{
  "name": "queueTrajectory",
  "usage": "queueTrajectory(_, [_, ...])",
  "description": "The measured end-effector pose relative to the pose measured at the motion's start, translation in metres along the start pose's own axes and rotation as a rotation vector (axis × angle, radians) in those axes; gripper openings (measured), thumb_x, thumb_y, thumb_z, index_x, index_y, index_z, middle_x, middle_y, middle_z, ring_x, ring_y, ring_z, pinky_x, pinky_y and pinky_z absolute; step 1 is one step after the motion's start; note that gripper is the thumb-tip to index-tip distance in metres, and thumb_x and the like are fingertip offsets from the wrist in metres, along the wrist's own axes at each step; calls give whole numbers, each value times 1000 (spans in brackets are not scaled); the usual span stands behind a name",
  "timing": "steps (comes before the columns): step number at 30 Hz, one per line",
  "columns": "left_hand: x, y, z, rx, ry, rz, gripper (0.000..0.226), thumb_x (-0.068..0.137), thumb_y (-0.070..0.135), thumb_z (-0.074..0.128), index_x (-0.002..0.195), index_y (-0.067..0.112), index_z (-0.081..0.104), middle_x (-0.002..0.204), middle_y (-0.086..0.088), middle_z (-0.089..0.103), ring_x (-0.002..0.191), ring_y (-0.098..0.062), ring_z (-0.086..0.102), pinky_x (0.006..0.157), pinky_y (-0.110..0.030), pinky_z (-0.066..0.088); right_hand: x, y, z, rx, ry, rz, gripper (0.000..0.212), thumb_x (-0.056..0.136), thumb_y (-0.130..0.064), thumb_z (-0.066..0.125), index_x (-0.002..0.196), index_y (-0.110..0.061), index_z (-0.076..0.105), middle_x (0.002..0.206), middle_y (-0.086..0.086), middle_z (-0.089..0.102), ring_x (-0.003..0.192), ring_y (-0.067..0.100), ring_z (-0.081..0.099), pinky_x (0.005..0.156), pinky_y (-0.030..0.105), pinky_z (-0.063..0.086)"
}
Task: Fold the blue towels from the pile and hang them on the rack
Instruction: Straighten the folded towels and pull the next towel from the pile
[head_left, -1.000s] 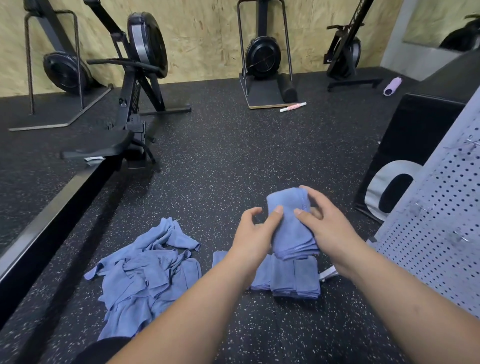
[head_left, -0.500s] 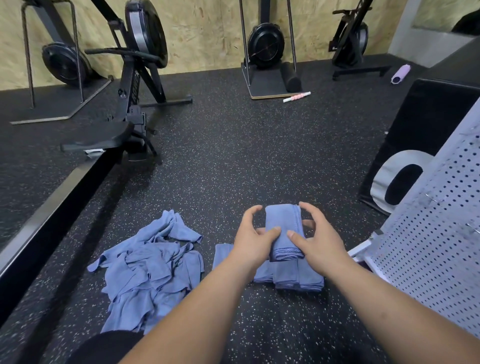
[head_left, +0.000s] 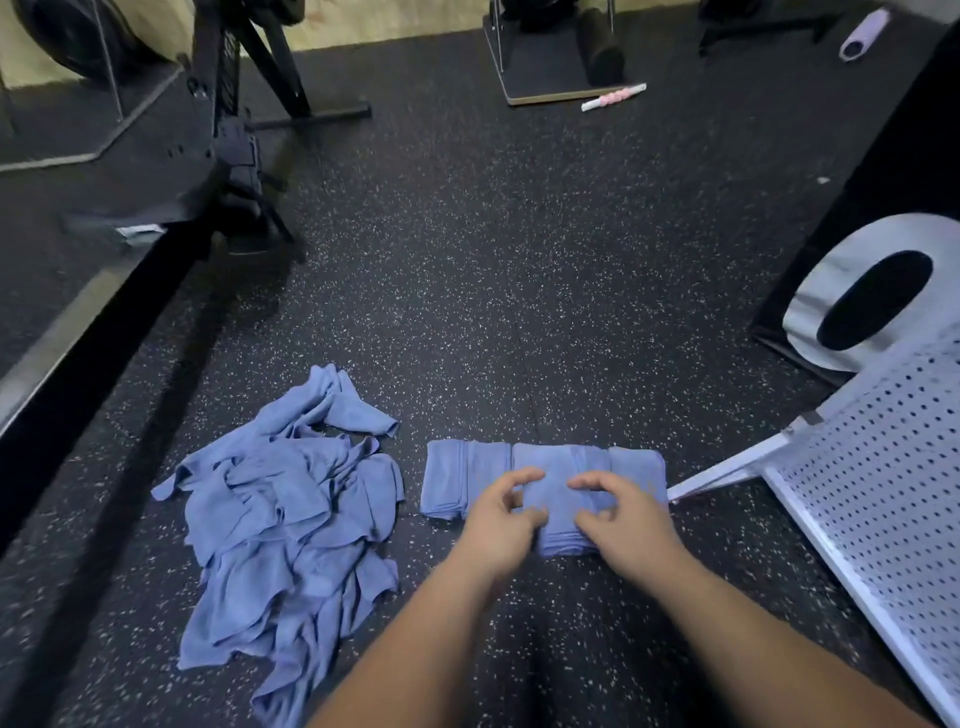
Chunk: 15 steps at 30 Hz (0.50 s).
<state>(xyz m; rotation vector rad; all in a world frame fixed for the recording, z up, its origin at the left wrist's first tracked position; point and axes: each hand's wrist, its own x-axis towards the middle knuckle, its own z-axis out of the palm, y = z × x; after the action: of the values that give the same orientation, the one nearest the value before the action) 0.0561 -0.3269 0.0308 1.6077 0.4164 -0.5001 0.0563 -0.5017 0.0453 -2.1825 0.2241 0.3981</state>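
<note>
the left hand (head_left: 498, 519) and right hand (head_left: 621, 519) are pinching the sides of a folded towel (head_left: 558, 527), lying on the folded row (head_left: 467, 478) between pile (head_left: 291, 509) and rack (head_left: 883, 493). being soft, light and floppy, it is probably wanting support along its folded edges.

Your view reads dim, light flat and diffuse. Soft shadow on the floor (head_left: 519, 312) under your forearms. Motion blur smears the left edge, your left hand (head_left: 496, 525), right hand (head_left: 626, 527), the folded towel (head_left: 561, 538). Edges bow outward
</note>
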Motion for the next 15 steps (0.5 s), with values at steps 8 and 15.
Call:
queueTrajectory(8, [53,-41,-27,13,-35,-85,64,92,-10,65,131,41,68,132,-4,67,100,-16,68,67,-22,53,41,41,51,-204,-120,-91,44,97,-31,70,138,-43,60,140,-9,48,98,9,63,99,34,52])
queueTrajectory(15, [101,-42,-27,36,-18,-63,64,95,-11,58,135,39,64,139,1,58,108,1,63,77,-22,56,85,41,65,-516,-44,-112,51,103,-46,59,152,-45,46,161,-1,29,146,25,33,111,43,46])
